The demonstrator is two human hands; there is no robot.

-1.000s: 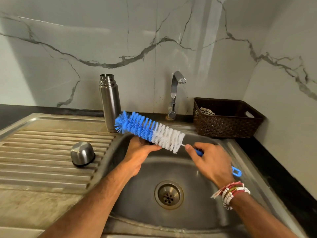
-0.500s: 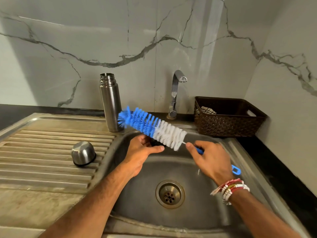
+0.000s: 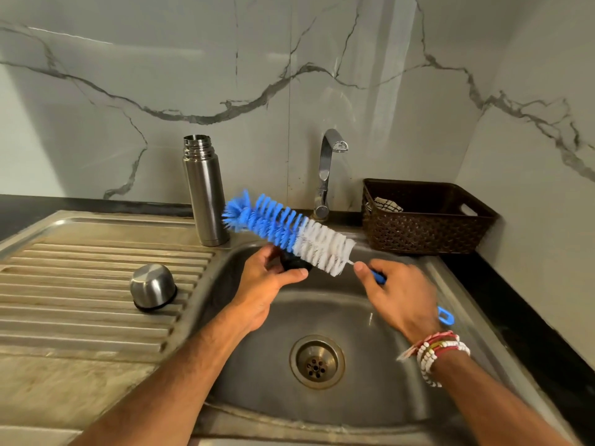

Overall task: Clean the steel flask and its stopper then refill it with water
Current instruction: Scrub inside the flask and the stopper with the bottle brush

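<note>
The steel flask (image 3: 205,191) stands open and upright at the sink's back left corner. Its steel cap (image 3: 152,287) lies upside down on the ribbed drainboard. My left hand (image 3: 262,284) holds a small black stopper (image 3: 293,263) over the sink basin, mostly hidden by my fingers and the brush. My right hand (image 3: 397,292) grips the blue handle of a bottle brush (image 3: 289,231). The brush's blue and white bristles lie across the top of the stopper and point up toward the flask.
The tap (image 3: 326,169) stands behind the steel sink basin (image 3: 354,317), with no water running. A dark woven basket (image 3: 428,217) holding a cloth sits on the black counter at the right. The drain (image 3: 317,362) is at the basin's centre. Marble walls close the back and right.
The brush has slid a little up and to the right over the stopper. My left hand has turned so the black stopper now shows between its fingers.
</note>
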